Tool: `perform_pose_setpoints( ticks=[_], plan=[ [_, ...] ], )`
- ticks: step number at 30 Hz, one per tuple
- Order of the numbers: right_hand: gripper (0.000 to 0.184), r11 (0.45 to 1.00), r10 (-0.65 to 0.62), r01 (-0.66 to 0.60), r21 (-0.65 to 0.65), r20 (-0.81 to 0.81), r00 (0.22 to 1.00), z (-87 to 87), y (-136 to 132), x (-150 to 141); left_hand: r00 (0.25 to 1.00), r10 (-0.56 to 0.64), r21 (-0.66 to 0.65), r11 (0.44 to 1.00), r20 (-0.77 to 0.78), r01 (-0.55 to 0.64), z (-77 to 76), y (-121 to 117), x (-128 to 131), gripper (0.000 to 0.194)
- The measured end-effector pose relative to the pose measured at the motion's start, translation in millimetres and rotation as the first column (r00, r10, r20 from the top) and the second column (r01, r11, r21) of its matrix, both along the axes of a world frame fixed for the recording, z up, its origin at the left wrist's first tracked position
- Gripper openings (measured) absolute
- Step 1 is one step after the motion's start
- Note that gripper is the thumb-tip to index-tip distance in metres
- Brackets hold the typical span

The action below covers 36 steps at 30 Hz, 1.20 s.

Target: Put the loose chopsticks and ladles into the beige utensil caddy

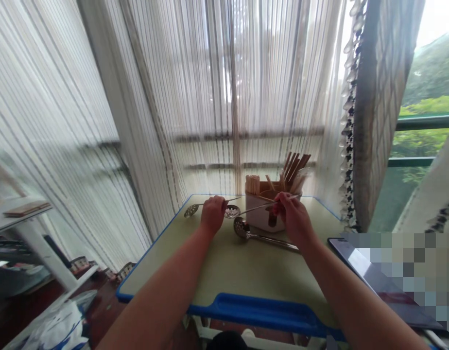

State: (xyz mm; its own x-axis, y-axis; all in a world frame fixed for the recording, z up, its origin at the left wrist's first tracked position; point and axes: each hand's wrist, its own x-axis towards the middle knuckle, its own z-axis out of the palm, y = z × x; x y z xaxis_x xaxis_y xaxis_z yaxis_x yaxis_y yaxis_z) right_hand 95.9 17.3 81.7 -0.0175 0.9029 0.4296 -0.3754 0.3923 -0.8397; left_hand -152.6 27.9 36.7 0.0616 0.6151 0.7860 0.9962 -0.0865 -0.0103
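My left hand (213, 215) is closed around the handle of a slotted spoon (191, 210), whose perforated bowl points left near the table's far left edge. Its thin handle end pokes out to the right of the fist. My right hand (294, 214) pinches the handle of a second slotted spoon (232, 211), in front of a white utensil caddy (255, 214). That spoon's bowl is just right of my left hand. A third, deeper slotted ladle (241, 227) lies on the table, its handle running right beneath my right forearm.
Brown chopsticks (295, 165) and a bundle of pale sticks (252, 183) stand in the caddy. A tablet-like device (359, 262) lies at the right. The table has a blue rim (261, 311). Striped curtains (217, 97) hang behind it; a white shelf (20, 218) stands left.
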Motion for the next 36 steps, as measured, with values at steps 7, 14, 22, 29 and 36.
perform_pose_setpoints(
  ticks=[7,14,22,29,36],
  plan=[
    [0.037,0.995,-0.100,0.097,0.038,0.078,0.992,-8.8,6,-9,0.998,0.015,-0.124,0.992,-0.062,-0.023,-0.9,2,-1,0.023],
    [0.035,0.994,-0.095,0.087,0.071,0.119,0.988,-13.3,24,-15,0.999,0.004,-0.152,0.988,-0.054,-0.012,-1.5,12,-3,0.023],
    [0.039,0.980,-0.189,0.167,0.105,0.262,0.946,-18.2,25,-14,0.998,-0.044,-0.257,0.966,-0.050,0.029,-1.0,15,2,0.020],
    [0.037,0.940,-0.339,0.322,0.110,0.399,0.852,-15.6,13,1,0.998,-0.002,-0.398,0.917,-0.063,-0.023,4.5,1,11,0.020],
    [0.035,0.939,-0.338,0.302,0.167,0.271,0.901,-16.0,11,2,0.997,0.052,-0.247,0.968,0.054,-0.037,9.2,-5,13,0.013]
  ],
)
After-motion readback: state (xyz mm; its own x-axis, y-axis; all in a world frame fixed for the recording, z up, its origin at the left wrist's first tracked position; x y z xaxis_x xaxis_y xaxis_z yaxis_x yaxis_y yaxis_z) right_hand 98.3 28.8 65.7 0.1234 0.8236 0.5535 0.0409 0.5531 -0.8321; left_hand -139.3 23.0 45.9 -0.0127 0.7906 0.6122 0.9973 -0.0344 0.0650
